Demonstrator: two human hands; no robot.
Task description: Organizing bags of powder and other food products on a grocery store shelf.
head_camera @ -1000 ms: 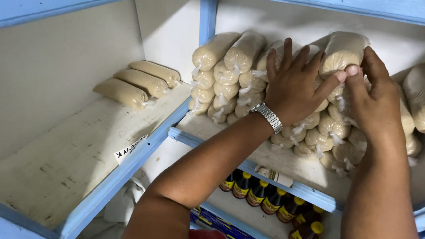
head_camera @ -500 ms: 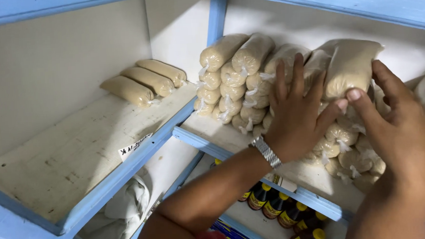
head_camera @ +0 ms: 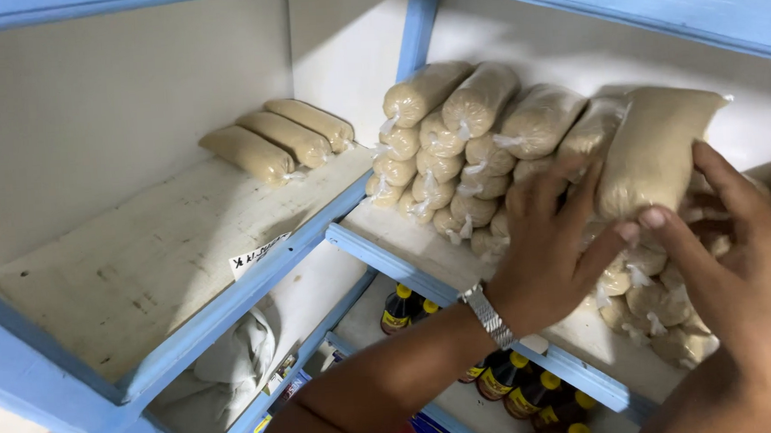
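Blue-framed shelf (head_camera: 256, 282), white boards, corner unit; its upper edge is cut off. Stack of tied clear bags of tan grain (head_camera: 454, 163) on the right-hand board, partly hidden behind our hands. One larger bag (head_camera: 654, 151) at the stack's top right, steadied between both hands. Left hand (head_camera: 553, 251), fingers spread, flat against it and the stack; right hand (head_camera: 746, 284), open, fingertips on its lower edge. Three loose bags (head_camera: 278, 138) on the left board. Dark yellow-capped bottles (head_camera: 521, 386) below, part hidden. Small white tag (head_camera: 259, 255), unreadable.
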